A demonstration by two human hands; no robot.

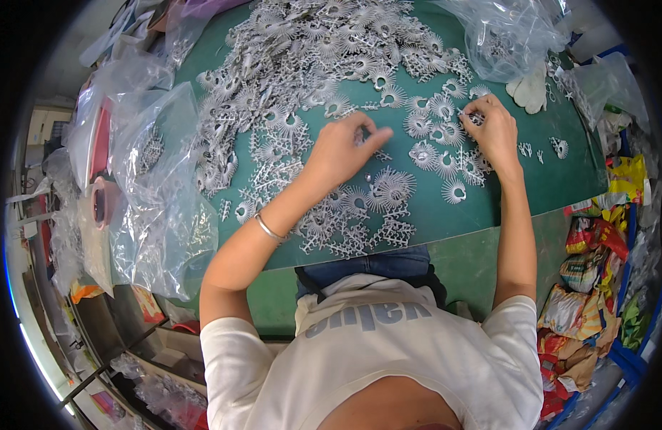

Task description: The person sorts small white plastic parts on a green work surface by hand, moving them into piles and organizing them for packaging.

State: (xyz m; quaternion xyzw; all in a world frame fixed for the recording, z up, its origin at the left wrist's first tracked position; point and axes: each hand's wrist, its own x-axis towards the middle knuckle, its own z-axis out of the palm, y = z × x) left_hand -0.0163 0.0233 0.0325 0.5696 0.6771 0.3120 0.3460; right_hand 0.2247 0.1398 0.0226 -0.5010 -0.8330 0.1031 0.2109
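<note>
My left hand [339, 149], with a silver bangle [271, 228] on its wrist, is over the middle of the green tabletop [424, 208]. Its thumb and forefinger curl together in a loop; whatever is between their tips is hidden. To the right, my right hand [494, 130] pinches a small silvery piece [461, 112] whose shape is unclear. Between the hands lies a group of flat silver-grey fan-shaped pieces [441, 107] with round openings. Branched, coral-like pieces [399, 228] and more fans are spread below my left hand, close to the front edge.
A large heap of similar silvery pieces [324, 36] covers the far side. Clear plastic bags [162, 208] hang over the left edge, and another bag [499, 39] lies far right beside a pale glove [529, 92]. Colourful packets [571, 312] fill a blue rack at right.
</note>
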